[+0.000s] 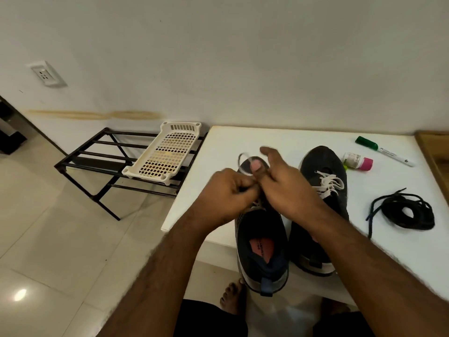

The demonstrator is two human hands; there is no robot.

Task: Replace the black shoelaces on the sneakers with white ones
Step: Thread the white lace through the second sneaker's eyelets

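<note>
On the white table (267, 139) two dark sneakers are set side by side: the right sneaker (323, 190) is already laced white, and the left sneaker (262, 244) overhangs the near edge. Its white lace (244, 164) is pinched by the left hand (230, 190) and looped over the right hand (279, 181). Both ends should be drawn evenly. Open tabletop is left beyond the toes; the black laces (408, 212) are coiled at the right.

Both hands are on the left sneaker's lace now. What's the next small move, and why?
Probably pull the loop snug to finish the bow: the left hand and right hand pinch the white lace over the left sneaker; the right sneaker is already tied.
</note>
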